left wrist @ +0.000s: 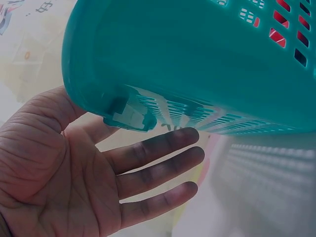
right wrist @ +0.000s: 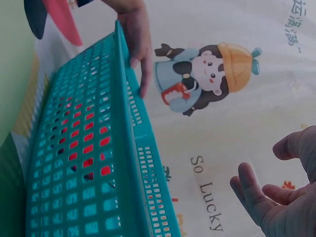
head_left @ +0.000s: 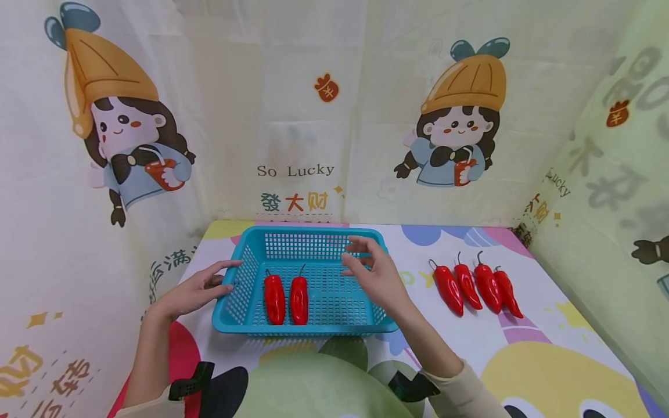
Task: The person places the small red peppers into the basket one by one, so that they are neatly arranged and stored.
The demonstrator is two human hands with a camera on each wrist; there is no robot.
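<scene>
Two red peppers [head_left: 274, 299] are lying in the basket [head_left: 324, 329], four on the desk [head_left: 434, 342] (head view only). Right hand [head_left: 377, 276] is hovering empty, fingers parted; left hand [head_left: 192, 293] is touching rim — left-wrist view showing fingers [left wrist: 163, 170] spread beneath.

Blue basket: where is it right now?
In the head view, the blue basket sits just left of centre on the table, left of a row of four red peppers, with the left hand touching its left rim.

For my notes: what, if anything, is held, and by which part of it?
The left hand touches the basket's left rim; whether it grips cannot be told. The right hand holds nothing.
</scene>
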